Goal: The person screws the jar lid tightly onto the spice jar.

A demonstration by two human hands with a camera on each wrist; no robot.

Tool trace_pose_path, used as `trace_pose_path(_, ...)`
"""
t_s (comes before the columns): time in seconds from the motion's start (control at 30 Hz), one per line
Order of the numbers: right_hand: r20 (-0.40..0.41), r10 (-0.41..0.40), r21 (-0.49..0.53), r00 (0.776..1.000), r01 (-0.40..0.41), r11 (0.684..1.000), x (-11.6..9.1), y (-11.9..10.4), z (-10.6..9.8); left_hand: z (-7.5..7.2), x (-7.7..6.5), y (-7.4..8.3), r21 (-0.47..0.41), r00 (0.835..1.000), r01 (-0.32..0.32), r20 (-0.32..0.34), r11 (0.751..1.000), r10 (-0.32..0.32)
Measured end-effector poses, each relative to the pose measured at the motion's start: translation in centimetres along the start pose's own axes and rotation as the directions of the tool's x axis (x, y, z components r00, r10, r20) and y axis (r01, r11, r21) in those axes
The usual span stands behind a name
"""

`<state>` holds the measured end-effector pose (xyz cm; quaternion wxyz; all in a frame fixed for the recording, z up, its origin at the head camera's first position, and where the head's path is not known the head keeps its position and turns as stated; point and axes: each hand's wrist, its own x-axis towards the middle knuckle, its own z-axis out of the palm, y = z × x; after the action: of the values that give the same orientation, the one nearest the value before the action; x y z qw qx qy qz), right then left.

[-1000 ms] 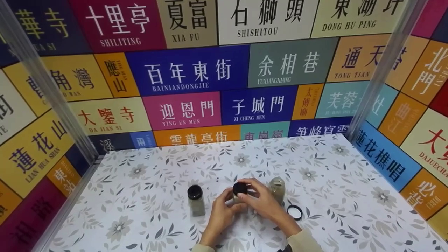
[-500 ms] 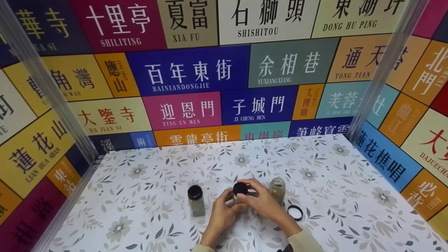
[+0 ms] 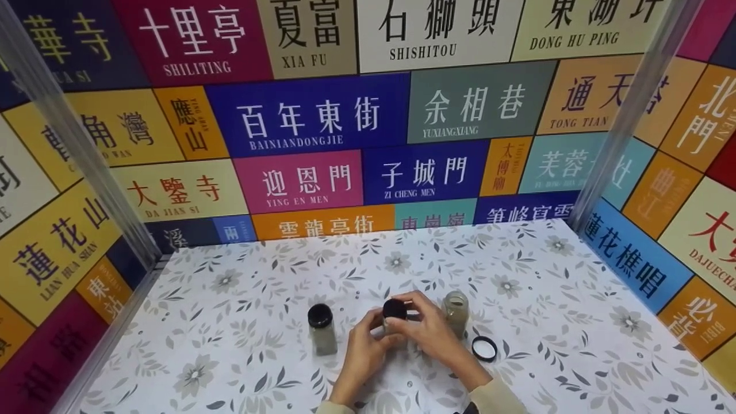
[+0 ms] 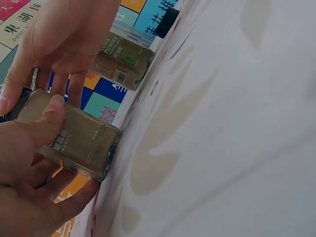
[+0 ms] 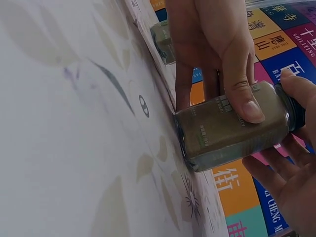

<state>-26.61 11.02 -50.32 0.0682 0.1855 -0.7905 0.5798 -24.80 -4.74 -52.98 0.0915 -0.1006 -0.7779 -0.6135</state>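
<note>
Upright on the table stands a spice jar [image 4: 81,140] of brownish powder, its black cap [image 3: 394,309] on top. My left hand [image 3: 365,352] grips the jar's body, thumb across the label in both wrist views. My right hand [image 3: 430,329] holds the cap between thumb and fingers. Just right of it is an uncapped spice jar [image 3: 456,313], labelled cumin powder in the left wrist view. A loose black lid [image 3: 484,349] lies beside that jar, its white inside up. Left of my hands stands another spice jar [image 3: 324,336] with a black cap.
A white cloth [image 3: 253,345] with grey flowers and leaves covers the table. Colourful sign-printed panels [image 3: 310,115] enclose the back and sides. Clear corner posts [image 3: 627,121] rise at the table's far corners.
My right fingers have shifted very slightly on the cap. The jars, the loose lid and my left hand stay in place.
</note>
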Motion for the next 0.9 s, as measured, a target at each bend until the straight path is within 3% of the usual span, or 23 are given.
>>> trace_pose_path(0.37,-0.083,-0.02,-0.006,0.996,0.02,1.0,-0.25,-0.26,0.76,0.14,-0.07,0.15,0.108,0.999,-0.02,-0.037,0.994,0.024)
trace_pose_path(0.57,-0.08,0.003,0.005,0.997,-0.003,1.0,-0.2,-0.36,0.7,0.05,0.01,0.14,0.074,1.0,-0.003,-0.02,0.997,0.004)
trace_pose_path(0.9,-0.032,0.031,-0.005,0.999,-0.032,0.999,-0.12,-0.21,0.29,-0.3,-0.04,0.16,0.017,1.0,-0.024,0.015,1.0,0.024)
